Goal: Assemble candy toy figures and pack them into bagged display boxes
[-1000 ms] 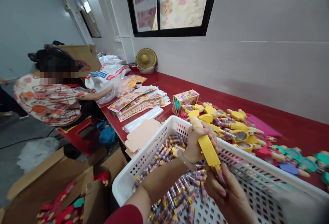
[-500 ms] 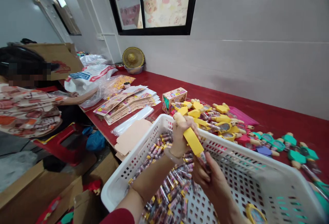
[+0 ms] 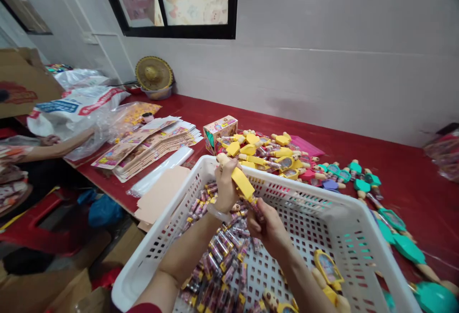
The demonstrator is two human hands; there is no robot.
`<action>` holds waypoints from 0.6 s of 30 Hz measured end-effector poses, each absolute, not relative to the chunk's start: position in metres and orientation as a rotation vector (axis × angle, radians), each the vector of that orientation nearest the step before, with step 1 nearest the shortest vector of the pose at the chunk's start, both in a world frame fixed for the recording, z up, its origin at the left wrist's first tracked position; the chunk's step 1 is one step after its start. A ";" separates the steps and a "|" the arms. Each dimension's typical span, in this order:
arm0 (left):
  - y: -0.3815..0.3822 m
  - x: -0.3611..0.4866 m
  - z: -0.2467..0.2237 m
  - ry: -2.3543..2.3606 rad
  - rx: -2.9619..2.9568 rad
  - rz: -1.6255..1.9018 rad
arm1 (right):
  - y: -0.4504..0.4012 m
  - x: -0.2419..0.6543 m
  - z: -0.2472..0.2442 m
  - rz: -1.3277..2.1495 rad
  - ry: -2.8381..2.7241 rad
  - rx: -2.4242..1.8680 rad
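Above the white plastic basket (image 3: 344, 207), both my hands hold one yellow toy (image 3: 243, 184) with a small beige figure on its upper end. My left hand (image 3: 225, 186) is closed round the upper part, below the figure. Lower down, my right hand (image 3: 267, 229) grips the toy's tube end, which its fingers partly hide. Beneath my hands, many small clear tubes (image 3: 218, 251) with dark contents and yellow ends fill the basket's left side. A yellow-framed toy (image 3: 328, 267) lies in the basket near my right forearm.
Yellow toys (image 3: 251, 148) are heaped behind the basket, with green toys (image 3: 405, 246) along its right. A printed box (image 3: 220, 131), flat printed cartons (image 3: 147, 148) and beige card sheets (image 3: 163, 191) lie on the red table (image 3: 358, 152). At left, another person's arm (image 3: 60, 148) reaches among plastic bags.
The view has swung right, so things sit further left and more of the table's right side shows. Both hands keep hold of the yellow toy in much the same pose.
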State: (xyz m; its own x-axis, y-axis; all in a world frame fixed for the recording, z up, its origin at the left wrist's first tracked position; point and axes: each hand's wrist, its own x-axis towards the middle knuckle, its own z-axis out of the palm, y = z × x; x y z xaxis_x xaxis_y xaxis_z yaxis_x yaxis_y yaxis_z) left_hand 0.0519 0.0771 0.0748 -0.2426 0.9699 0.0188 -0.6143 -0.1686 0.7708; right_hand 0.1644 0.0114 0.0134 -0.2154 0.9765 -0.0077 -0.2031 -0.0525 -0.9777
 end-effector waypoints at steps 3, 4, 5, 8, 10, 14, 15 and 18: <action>0.081 0.058 0.069 0.913 0.597 1.685 | 0.015 0.170 0.007 0.851 -1.382 -1.175; 0.081 0.062 0.068 0.928 0.602 1.680 | 0.014 0.172 0.005 0.663 -1.394 -1.220; 0.079 0.067 0.067 0.931 0.616 1.671 | 0.012 0.173 0.003 0.568 -1.382 -1.252; 0.070 0.076 0.065 0.865 0.665 1.627 | 0.004 0.176 0.002 0.871 -1.235 -1.204; 0.064 0.076 0.066 0.771 0.697 1.602 | 0.000 0.176 0.004 1.372 -1.092 -0.998; 0.060 0.067 0.069 0.662 0.777 1.514 | 0.000 0.176 0.010 2.000 -0.943 -0.702; 0.062 0.065 0.069 0.689 0.764 1.520 | 0.002 0.176 0.012 1.947 -0.967 -0.770; 0.069 0.064 0.069 0.796 0.666 1.636 | 0.007 0.182 0.016 1.352 -1.111 -1.151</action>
State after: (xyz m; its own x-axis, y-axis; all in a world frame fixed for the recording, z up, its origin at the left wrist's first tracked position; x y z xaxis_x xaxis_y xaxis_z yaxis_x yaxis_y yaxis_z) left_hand 0.0645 0.0688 0.0689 -0.1978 0.9802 0.0106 -0.5964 -0.1290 0.7922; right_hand 0.1816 0.0072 0.0158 -0.0470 0.9962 -0.0732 -0.1216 -0.0785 -0.9895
